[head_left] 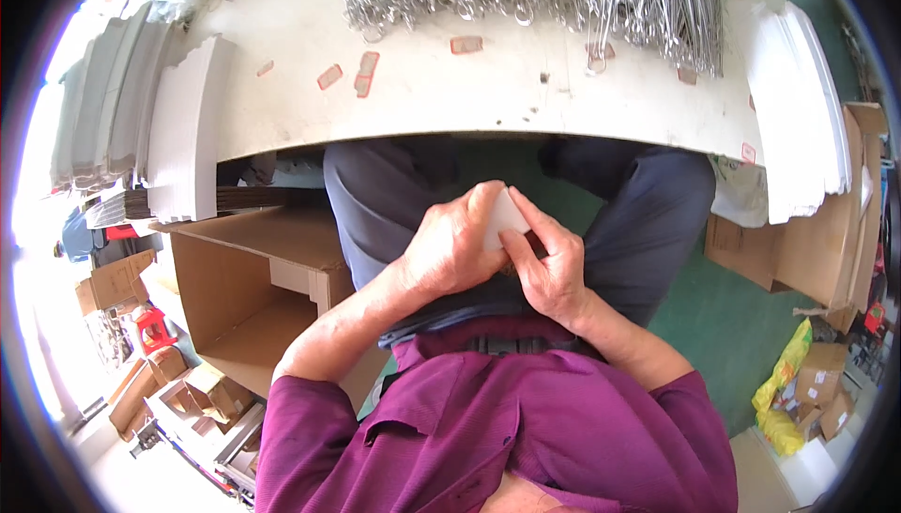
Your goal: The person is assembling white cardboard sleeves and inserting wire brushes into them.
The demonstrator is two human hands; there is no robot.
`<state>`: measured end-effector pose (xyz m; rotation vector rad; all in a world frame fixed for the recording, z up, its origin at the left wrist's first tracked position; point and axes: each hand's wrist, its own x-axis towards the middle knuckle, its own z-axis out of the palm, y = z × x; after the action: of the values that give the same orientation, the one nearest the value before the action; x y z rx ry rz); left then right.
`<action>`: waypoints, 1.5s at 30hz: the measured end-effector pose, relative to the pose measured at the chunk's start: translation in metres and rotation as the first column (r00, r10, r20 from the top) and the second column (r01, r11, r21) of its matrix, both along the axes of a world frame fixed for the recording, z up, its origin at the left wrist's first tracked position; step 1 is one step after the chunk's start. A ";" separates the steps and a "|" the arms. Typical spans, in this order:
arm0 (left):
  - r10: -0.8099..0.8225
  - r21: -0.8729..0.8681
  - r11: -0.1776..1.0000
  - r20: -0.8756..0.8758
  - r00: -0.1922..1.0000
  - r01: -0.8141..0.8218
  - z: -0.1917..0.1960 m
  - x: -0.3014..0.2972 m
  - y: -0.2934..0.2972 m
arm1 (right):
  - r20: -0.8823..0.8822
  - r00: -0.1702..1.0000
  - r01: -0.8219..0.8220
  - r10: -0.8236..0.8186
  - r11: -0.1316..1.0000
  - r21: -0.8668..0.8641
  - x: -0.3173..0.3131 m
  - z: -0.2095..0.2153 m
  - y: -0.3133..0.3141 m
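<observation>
- Plainly, in the head view, the small white piece [508,216] sat between both hands, above the dark-trousered legs [648,217] and apart from the near edge of the worktop [422,105].
- It lay right of the left hand [452,245], whose grip was closed around its left side, and left of the right hand [560,278], whose thumb and fingers pinched it; neither hand was nearer, since both touched it.
- Its long axis could not be told, as fingers covered much of it.
- Both forearms [633,344] slanted inward from the near side, elbows spread.
</observation>
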<state>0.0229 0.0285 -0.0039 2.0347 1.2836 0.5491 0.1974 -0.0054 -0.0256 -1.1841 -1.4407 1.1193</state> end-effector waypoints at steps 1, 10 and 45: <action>0.010 0.015 1.000 -0.008 1.000 -0.010 0.001 -0.001 0.000 | -0.002 1.000 0.009 -0.009 1.000 0.007 -0.001 -0.003 0.000; 0.008 0.077 0.997 -0.128 0.992 0.002 0.037 -0.034 0.015 | -0.307 0.935 0.076 -0.178 0.945 -0.318 0.015 0.017 0.035; 0.382 0.348 0.845 0.140 0.914 -0.407 0.041 -0.065 0.175 | 0.532 0.750 0.324 -0.392 0.920 0.221 0.090 0.019 0.173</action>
<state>-0.0425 0.2030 0.0370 2.0224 1.6739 1.1168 0.2869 0.1681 -0.0065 -1.7179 -1.5857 0.4092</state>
